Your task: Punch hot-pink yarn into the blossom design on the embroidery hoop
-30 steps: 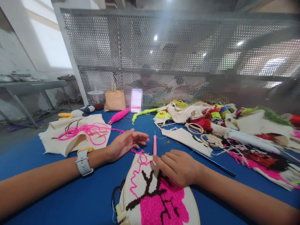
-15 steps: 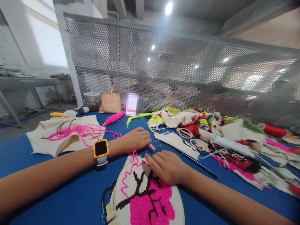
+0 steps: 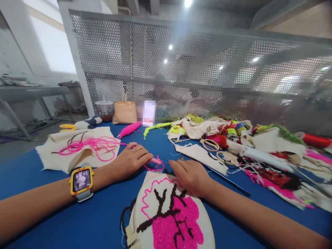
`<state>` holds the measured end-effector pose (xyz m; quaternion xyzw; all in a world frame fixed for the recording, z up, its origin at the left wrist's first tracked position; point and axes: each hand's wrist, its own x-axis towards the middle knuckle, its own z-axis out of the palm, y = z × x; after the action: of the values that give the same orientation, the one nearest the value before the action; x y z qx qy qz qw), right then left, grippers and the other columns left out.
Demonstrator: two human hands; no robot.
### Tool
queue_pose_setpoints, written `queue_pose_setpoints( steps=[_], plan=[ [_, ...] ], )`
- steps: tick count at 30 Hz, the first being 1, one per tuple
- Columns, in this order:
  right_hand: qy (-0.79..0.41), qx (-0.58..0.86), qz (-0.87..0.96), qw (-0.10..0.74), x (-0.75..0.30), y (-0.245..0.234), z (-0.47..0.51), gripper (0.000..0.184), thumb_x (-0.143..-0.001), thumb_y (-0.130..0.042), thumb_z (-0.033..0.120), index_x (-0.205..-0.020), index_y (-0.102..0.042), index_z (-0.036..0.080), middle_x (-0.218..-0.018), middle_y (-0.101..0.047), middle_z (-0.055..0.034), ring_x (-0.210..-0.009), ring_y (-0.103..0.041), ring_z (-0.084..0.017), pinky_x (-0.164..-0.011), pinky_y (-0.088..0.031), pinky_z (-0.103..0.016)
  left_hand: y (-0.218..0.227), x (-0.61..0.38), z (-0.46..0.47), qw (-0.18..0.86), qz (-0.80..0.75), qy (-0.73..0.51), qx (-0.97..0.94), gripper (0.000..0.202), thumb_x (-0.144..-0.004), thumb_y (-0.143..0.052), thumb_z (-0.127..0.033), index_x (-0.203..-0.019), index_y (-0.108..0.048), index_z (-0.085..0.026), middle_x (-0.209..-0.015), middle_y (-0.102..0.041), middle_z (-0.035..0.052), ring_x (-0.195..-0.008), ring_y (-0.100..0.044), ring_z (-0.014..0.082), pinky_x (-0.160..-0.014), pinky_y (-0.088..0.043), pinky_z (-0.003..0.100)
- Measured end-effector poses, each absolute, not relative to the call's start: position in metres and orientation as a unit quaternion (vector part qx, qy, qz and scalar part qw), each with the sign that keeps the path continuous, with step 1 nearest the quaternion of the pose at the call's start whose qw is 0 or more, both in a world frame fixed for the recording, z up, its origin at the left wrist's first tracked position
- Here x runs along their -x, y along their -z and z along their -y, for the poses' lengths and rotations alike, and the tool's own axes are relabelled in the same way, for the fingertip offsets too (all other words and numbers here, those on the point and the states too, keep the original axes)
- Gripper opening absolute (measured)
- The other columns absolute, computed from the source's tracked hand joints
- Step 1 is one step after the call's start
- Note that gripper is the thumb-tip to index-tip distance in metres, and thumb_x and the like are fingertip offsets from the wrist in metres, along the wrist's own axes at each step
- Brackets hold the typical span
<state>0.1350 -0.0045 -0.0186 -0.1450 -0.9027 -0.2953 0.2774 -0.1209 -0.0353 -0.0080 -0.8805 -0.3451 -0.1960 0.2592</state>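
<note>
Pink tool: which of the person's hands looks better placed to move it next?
Probably the left hand: its fingers appear closed around the pink tool, whose end pokes out past them. The right hand is over the embroidered cloth's upper right, its fingertips apart from the tool.

A perforated metal partition (image 3: 207, 52) crosses the far side of the blue tabletop (image 3: 85, 228), its rows of round holes blurring toward the right. A white upright (image 3: 77, 69) edges it on the left. Beyond that, the far left wall (image 3: 12, 45) is pale and scuffed low down, with a bright, tall patch of light (image 3: 52, 45) – window or lit surface, hard to tell. A grey side table (image 3: 33, 91) on metal legs stands at left over a dull grey floor (image 3: 49, 130). Overhead, a ceiling lamp (image 3: 188, 3) glares beside grey beams (image 3: 155, 6); smaller lights (image 3: 170, 47) dot the partition.
</note>
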Motion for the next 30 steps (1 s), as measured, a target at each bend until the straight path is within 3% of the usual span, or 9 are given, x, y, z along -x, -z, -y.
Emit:
queue_pose_setpoints(
  steps=[9, 18, 24, 28, 30],
  plan=[
    [0.275, 0.163, 0.906, 0.278, -0.138, 0.021, 0.003, 0.027, -0.097, -0.045, 0.035, -0.1, -0.058, 0.011, -0.069, -0.058, 0.0011, -0.056, -0.056, -0.011, -0.051, -0.047, -0.024, 0.011, 0.124, 0.031, 0.251, 0.368, 0.226, 0.866, 0.022, -0.097, -0.037, -0.023, -0.101, -0.057, -0.014, -0.086, -0.068, 0.0062, -0.079, -0.058, 0.0208, -0.075, -0.036, 0.035],
    [0.263, 0.15, 0.922, 0.241, -0.137, 0.019, 0.005, 0.024, -0.096, -0.047, 0.031, -0.105, -0.057, 0.011, -0.072, -0.058, 0.0008, -0.055, -0.055, -0.011, -0.048, -0.045, -0.023, 0.005, 0.122, 0.038, 0.272, 0.342, 0.222, 0.872, 0.021, -0.097, -0.038, -0.019, -0.102, -0.057, -0.013, -0.084, -0.067, 0.0064, -0.078, -0.057, 0.0204, -0.075, -0.036, 0.036],
    [0.212, 0.123, 0.951, 0.191, -0.136, 0.012, 0.008, 0.023, -0.094, -0.05, 0.028, -0.107, -0.057, 0.011, -0.073, -0.06, 0.0001, -0.058, -0.056, -0.012, -0.05, -0.044, -0.024, 0.0, 0.112, 0.049, 0.274, 0.28, 0.185, 0.902, 0.022, -0.097, -0.034, -0.015, -0.106, -0.055, -0.014, -0.09, -0.068, 0.006, -0.082, -0.058, 0.0196, -0.082, -0.038, 0.037],
    [0.133, 0.151, 0.962, 0.184, -0.13, 0.008, 0.013, 0.013, -0.095, -0.048, 0.023, -0.096, -0.056, 0.013, -0.062, -0.056, 0.005, -0.049, -0.052, -0.01, -0.045, -0.039, -0.021, -0.001, 0.1, 0.059, 0.261, 0.282, 0.17, 0.908, 0.024, -0.098, -0.033, -0.022, -0.104, -0.054, -0.012, -0.088, -0.066, 0.0078, -0.075, -0.058, 0.0188, -0.07, -0.045, 0.031],
    [0.09, 0.175, 0.961, 0.196, -0.126, 0.006, 0.02, 0.009, -0.094, -0.046, 0.018, -0.1, -0.052, 0.014, -0.062, -0.056, 0.0049, -0.048, -0.053, -0.012, -0.043, -0.036, -0.022, -0.001, 0.095, 0.063, 0.257, 0.294, 0.165, 0.906, 0.026, -0.098, -0.031, -0.023, -0.104, -0.054, -0.012, -0.086, -0.065, 0.0077, -0.071, -0.058, 0.0185, -0.062, -0.046, 0.028]
  ],
)
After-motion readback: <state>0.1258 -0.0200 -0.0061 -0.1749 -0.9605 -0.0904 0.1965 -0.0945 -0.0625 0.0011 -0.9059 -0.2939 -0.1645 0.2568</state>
